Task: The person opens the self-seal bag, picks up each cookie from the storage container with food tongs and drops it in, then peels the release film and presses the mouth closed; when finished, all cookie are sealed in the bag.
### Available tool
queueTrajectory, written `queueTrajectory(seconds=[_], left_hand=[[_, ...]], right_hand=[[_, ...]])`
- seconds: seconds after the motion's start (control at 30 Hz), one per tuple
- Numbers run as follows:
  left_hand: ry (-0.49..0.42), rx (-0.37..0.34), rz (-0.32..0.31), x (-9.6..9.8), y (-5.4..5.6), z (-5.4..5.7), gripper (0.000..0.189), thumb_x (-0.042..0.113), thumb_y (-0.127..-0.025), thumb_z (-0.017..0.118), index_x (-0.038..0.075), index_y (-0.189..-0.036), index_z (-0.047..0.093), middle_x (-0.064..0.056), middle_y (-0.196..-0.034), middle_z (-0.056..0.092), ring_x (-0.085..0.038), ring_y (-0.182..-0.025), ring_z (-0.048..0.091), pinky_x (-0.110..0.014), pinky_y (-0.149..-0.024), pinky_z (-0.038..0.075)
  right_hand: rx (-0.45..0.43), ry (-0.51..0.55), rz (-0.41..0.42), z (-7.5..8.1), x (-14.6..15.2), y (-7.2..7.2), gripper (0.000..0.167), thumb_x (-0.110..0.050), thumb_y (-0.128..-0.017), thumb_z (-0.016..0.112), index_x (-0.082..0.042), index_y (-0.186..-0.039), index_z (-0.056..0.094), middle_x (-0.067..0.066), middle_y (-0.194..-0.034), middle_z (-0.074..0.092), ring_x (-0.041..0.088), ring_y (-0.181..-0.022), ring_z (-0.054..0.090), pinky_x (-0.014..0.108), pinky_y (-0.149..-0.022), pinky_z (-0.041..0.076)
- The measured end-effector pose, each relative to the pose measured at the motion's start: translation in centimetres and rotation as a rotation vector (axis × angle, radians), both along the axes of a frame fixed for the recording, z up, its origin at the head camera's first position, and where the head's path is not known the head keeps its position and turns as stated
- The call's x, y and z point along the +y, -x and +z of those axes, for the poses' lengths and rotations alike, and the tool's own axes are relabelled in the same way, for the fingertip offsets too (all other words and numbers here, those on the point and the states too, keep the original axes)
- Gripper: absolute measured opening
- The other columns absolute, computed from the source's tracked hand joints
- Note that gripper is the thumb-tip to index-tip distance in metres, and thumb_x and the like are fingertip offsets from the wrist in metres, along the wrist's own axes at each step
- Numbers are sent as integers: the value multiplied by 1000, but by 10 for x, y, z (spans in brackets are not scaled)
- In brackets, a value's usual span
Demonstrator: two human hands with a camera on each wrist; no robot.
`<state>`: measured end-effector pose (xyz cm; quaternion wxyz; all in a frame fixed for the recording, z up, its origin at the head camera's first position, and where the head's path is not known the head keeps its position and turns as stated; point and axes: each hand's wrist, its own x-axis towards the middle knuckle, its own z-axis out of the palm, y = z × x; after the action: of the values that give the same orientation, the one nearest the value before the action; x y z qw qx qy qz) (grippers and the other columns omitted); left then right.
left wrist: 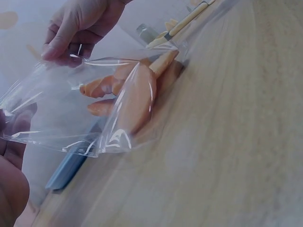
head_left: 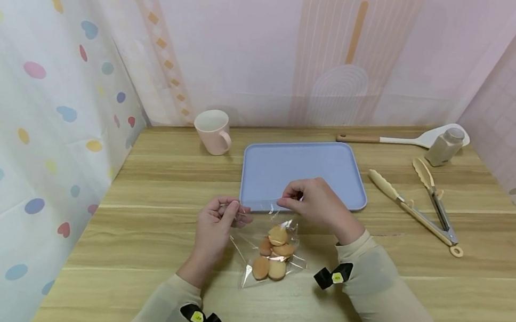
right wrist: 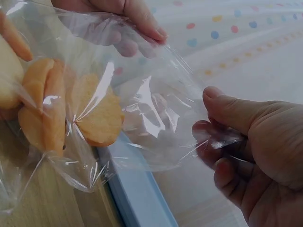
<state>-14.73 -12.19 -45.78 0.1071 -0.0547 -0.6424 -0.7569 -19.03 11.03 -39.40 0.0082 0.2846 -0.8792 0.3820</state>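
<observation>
A clear plastic bag [head_left: 252,243] with several round golden cookies [head_left: 277,269] inside is held up by its top edge between both hands. The left hand [head_left: 217,226] pinches one top corner, thumb against fingers. At the other corner, the right hand [head_left: 315,203] pinches the film between thumb and curled fingertips. In the right wrist view, the film [right wrist: 151,109] stretches taut from hand to hand, and the cookies [right wrist: 97,111] are bunched low in the bag. The left wrist view shows the cookies [left wrist: 137,94] resting together at the bag's bottom, close over the wooden table [left wrist: 227,142].
A blue tray [head_left: 300,169] lies just beyond the hands. Behind it to the left stands a pink mug [head_left: 214,133]. To the right are tongs [head_left: 424,224] with spread arms, a glass jar [head_left: 444,147] and a white spatula [head_left: 405,141]. Printed curtains [head_left: 244,36] hang behind the table.
</observation>
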Motion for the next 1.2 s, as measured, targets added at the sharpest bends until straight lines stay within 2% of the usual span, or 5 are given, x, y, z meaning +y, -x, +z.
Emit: queueTrajectory(seconds=[0.2, 0.37, 0.7, 1.07, 1.2], left_hand=[[-16, -66, 97, -6, 12, -9, 19, 14, -94, 63, -4, -102, 58, -5, -66, 67, -13, -49, 61, -22, -45, 50], [-15, -152, 73, -14, 21, -15, 27, 6, -93, 62, -9, -115, 56, -6, -66, 63, -12, -49, 60, -21, -47, 50], [60, -238, 163, -17, 28, -25, 18, 11, -93, 64, -6, -98, 64, -2, -73, 61, -6, -60, 54, -16, -52, 46], [115, -322, 166, -21, 30, -17, 32, 13, -98, 55, -6, -125, 55, -6, -92, 60, -9, -79, 56, -17, -66, 48], [137, -334, 207, -30, 28, -4, 34, 7, -96, 55, -6, -127, 49, -7, -100, 54, -13, -85, 52, -19, -72, 48]], right_hand=[[-103, 95, -16, -5, 5, 5, 6, -15, -87, 73, -14, -82, 69, -5, -71, 62, 11, -63, 57, 26, -57, 50], [-106, 98, -44, -11, 7, 10, 5, -12, -88, 70, -12, -84, 69, -3, -73, 62, 12, -66, 57, 26, -58, 49], [-128, 23, -218, -28, 7, 19, 9, -12, -91, 65, -4, -92, 71, 1, -77, 63, 14, -69, 56, 29, -62, 48], [-153, -1, -201, -14, 5, 10, 12, -19, -93, 63, -10, -95, 71, -1, -82, 63, 14, -75, 56, 30, -66, 48], [-127, -45, -152, 3, 10, 0, 15, -21, -94, 62, -10, -99, 70, -3, -84, 64, 13, -77, 57, 30, -69, 49]])
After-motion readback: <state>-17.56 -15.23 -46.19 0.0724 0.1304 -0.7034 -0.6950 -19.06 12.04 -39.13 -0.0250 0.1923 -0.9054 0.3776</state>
